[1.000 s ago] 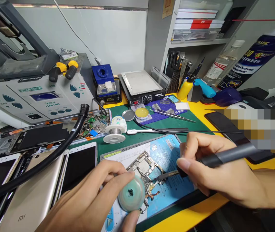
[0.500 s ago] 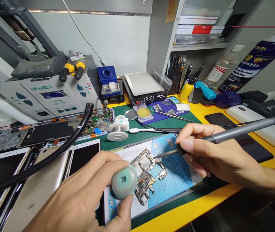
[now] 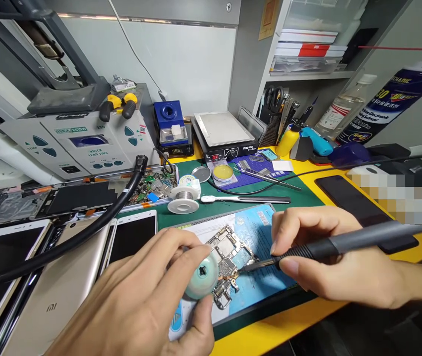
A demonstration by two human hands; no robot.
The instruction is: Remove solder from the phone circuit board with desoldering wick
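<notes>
My left hand (image 3: 151, 287) grips a round, pale green spool of desoldering braid (image 3: 204, 278) with a cross-shaped hole in its middle. A short copper-coloured strip shows between the spool and a phone logic board (image 3: 229, 244). That board lies on a blue and white printed sheet (image 3: 260, 247). Closed around a grey and black soldering iron (image 3: 307, 251) is my right hand (image 3: 329, 247). The iron's tip points left and sits at the board's lower middle, by the copper strip. Whether the tip touches the strip I cannot tell. The spool hides the board's left side.
A solder wire spool (image 3: 183, 202), a brush (image 3: 246, 199), a yellow paste tin (image 3: 223, 173) and tweezers (image 3: 268, 178) lie behind the sheet. A black hose (image 3: 95, 230) crosses several phones at left. A hot-air station (image 3: 88, 146) and a hot plate (image 3: 225, 133) stand farther back.
The iron's tip has moved from the board's upper part down to its lower middle, by the copper strip. My left hand and the spool have shifted slightly right. The view has shifted a little.
</notes>
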